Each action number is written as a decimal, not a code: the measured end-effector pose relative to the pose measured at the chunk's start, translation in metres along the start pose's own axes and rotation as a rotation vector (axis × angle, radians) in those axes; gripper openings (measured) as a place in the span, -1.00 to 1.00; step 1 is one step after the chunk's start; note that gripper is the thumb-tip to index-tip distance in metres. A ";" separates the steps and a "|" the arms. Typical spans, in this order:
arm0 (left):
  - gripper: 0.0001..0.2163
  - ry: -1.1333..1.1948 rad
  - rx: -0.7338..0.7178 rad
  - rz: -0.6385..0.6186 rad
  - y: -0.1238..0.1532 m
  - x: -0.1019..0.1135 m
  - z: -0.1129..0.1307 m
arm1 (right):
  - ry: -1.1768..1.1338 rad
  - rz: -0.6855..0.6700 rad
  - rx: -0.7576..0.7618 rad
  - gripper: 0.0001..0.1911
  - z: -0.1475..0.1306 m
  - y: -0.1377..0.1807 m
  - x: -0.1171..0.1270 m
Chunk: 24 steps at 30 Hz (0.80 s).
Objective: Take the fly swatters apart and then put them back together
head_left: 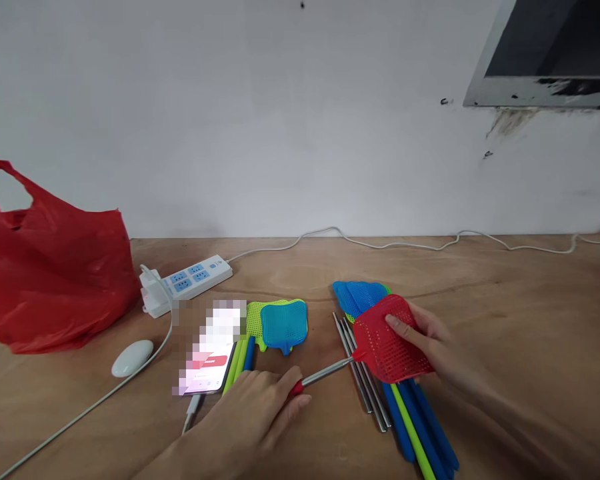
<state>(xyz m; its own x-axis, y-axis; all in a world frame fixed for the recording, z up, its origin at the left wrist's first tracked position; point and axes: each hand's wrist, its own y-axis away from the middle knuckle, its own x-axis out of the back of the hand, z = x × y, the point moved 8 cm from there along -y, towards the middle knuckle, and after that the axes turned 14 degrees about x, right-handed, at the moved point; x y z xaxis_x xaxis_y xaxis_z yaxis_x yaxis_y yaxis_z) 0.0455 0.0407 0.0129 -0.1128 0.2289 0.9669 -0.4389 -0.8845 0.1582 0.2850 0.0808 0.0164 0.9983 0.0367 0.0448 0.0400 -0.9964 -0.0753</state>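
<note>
A red fly swatter (390, 343) with a perforated head and a metal rod is between my two hands. My left hand (263, 403) is closed around its red handle, most of which is hidden in the fingers. My right hand (423, 337) grips the swatter's head, thumb on top and fingers underneath. Below the head lie several metal rods (363, 383) and several blue and green handles (413, 427). Blue swatter heads (357, 297) are stacked just behind it. Nearer my left hand are a blue swatter head (285, 325) on green ones and a few green and blue handles (240, 360).
A lit phone (213, 360) lies left of my left hand, a cable plugged into it. Beyond are a white power strip (195, 283), a white mouse-shaped object (133, 358) and a red plastic bag (55, 273). A white cord (335, 230) runs along the wall.
</note>
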 end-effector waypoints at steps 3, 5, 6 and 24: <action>-0.56 0.034 0.031 0.003 -0.002 0.000 -0.007 | -0.046 0.127 -0.074 -0.62 -0.001 -0.004 0.027; -0.56 0.039 0.059 0.007 -0.003 -0.001 -0.012 | -0.135 0.206 -0.105 -0.67 0.001 -0.004 0.039; -0.55 0.040 0.070 0.008 -0.004 -0.003 -0.013 | -0.211 0.204 -0.101 -0.65 0.001 -0.003 0.039; -0.70 0.097 -0.006 0.148 -0.030 0.001 0.010 | 0.167 0.124 0.245 -0.43 0.004 -0.040 -0.004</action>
<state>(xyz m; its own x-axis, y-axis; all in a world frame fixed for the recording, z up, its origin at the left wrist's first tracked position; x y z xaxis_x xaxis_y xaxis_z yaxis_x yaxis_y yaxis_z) 0.0672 0.0639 0.0110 -0.2620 0.1347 0.9556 -0.4160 -0.9093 0.0141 0.2796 0.1211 0.0154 0.9764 -0.1175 0.1814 -0.0529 -0.9436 -0.3269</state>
